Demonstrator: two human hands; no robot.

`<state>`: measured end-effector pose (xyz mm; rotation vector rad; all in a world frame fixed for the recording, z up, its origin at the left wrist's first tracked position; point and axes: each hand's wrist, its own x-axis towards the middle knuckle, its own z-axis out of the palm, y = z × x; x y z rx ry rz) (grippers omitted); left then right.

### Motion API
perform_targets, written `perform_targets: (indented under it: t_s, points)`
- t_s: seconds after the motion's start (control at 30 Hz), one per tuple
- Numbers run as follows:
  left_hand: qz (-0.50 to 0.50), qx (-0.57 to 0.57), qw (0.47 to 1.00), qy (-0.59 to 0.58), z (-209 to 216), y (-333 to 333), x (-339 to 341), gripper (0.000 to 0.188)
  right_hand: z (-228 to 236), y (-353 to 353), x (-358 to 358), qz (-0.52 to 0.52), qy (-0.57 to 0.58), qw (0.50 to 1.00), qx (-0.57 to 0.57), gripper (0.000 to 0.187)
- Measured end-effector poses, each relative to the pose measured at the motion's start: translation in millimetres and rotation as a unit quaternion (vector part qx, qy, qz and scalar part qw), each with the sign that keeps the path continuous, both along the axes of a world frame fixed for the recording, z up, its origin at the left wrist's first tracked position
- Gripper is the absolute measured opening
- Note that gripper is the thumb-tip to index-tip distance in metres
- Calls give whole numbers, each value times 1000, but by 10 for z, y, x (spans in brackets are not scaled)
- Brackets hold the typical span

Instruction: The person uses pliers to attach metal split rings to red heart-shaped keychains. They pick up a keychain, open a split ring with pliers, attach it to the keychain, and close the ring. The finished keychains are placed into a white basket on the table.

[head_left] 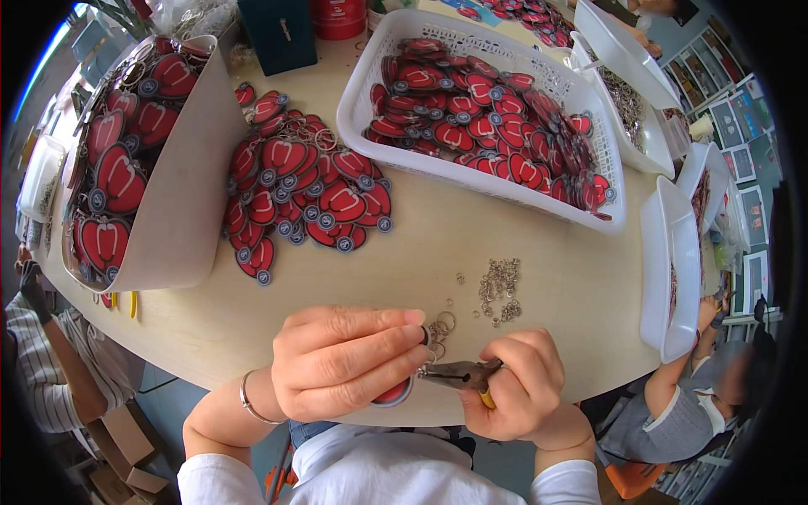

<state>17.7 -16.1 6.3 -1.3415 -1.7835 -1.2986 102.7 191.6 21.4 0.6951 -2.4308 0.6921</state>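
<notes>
Dark green box and red tub placed at the top edge.
Cardboard boxes are seen at the lower left.

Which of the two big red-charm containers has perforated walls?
The white basket, right of the loose charm pile; the tall bin left of that pile shows a smooth, solid wall.

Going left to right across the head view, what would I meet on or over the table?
White bin of red charms → left hand → pliers → right hand → narrow white tray.
</notes>
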Motion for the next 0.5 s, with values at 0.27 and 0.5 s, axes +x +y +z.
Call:
perform_targets:
  t_s: [0.27,0.5]
  points:
    - [-13,-7,1000,9,6,-11,-14,13,12,15,-3,10,2,1000,4,28]
    - [4,-55,998,-31,42,-52,-19,20,-3,26,-51,4,-30,1000,-2,28]
